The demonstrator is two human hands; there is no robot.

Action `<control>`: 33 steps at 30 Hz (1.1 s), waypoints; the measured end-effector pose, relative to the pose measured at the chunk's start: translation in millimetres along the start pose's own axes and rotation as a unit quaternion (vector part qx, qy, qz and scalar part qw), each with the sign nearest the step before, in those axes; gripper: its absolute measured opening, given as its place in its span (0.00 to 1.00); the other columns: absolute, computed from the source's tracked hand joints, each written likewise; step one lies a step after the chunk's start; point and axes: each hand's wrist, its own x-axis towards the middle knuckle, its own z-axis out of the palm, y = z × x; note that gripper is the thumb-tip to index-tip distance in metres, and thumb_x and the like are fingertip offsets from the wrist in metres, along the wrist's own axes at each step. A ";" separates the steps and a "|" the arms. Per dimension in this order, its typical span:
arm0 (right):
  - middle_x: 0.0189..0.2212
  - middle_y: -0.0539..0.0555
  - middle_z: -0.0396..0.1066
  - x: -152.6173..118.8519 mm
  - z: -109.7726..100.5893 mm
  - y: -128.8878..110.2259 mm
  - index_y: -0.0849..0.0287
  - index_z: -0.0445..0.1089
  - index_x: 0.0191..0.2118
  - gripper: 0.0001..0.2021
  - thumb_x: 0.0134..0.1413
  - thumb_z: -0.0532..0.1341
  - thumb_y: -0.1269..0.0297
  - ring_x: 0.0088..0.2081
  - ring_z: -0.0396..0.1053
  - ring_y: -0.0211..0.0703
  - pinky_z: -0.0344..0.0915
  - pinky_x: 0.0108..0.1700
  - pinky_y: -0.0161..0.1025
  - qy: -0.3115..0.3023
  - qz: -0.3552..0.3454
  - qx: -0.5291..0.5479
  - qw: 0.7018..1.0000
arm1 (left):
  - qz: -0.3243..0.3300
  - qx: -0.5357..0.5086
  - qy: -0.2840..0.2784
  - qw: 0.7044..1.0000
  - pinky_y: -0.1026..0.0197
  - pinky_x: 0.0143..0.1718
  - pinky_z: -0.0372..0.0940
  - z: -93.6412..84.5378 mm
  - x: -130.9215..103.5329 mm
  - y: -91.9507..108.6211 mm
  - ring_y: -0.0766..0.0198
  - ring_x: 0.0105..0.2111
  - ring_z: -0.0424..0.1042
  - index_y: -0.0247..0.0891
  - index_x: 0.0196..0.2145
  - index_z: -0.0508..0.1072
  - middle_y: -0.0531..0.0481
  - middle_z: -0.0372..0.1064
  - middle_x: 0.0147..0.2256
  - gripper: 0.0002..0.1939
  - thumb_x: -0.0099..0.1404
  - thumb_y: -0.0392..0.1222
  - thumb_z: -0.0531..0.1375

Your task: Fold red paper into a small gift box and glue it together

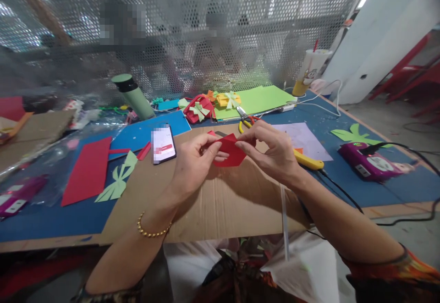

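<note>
Between my two hands is a folded piece of red paper [231, 157], raised above a sheet of brown cardboard [206, 206]. My left hand [198, 156] pinches its left side between thumb and fingers. On the opposite side, my right hand [270, 149] grips the paper's upper right corner with thumb and forefinger. Part of the paper is hidden behind my fingers. Just beyond my right hand lie yellow-handled pliers [242, 124]. A yellow glue gun [309, 160] rests to the right of that hand. A lit phone [163, 143] lies to the left of my left hand.
Red card [88, 170] and a green paper bow [118, 179] lie on the left. Folded red paper pieces with bows [198, 109], green sheets [257, 101] and a green flask [133, 96] stand behind. On the right are a drink cup [311, 71] and a purple power strip [369, 162] with cables.
</note>
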 end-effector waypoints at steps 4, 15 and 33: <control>0.28 0.51 0.74 -2.9 5.5 1.0 0.57 0.74 0.33 0.06 0.65 0.66 0.67 0.28 0.68 0.39 0.64 0.36 0.41 0.005 -0.016 -0.039 0.999 | -0.003 0.010 0.010 1.000 0.61 0.31 0.82 0.8 -0.5 0.1 0.58 0.29 0.84 0.37 0.33 0.78 0.48 0.81 0.29 0.13 0.64 0.49 0.69; 0.27 0.49 0.73 -5.3 8.3 -9.1 0.57 0.74 0.32 0.07 0.64 0.66 0.68 0.29 0.66 0.38 0.64 0.34 0.38 -0.002 0.018 0.034 0.999 | -0.001 0.039 0.017 0.999 0.62 0.33 0.81 0.3 -1.6 1.8 0.61 0.28 0.83 0.36 0.34 0.79 0.48 0.82 0.31 0.10 0.65 0.46 0.67; 0.32 0.52 0.81 -10.7 10.5 -5.4 0.56 0.80 0.44 0.07 0.64 0.64 0.70 0.30 0.70 0.40 0.66 0.34 0.39 -0.005 0.053 0.025 0.998 | 0.004 0.033 -0.001 0.999 0.61 0.34 0.81 0.9 -2.8 2.1 0.59 0.30 0.84 0.36 0.37 0.80 0.48 0.81 0.31 0.09 0.67 0.45 0.65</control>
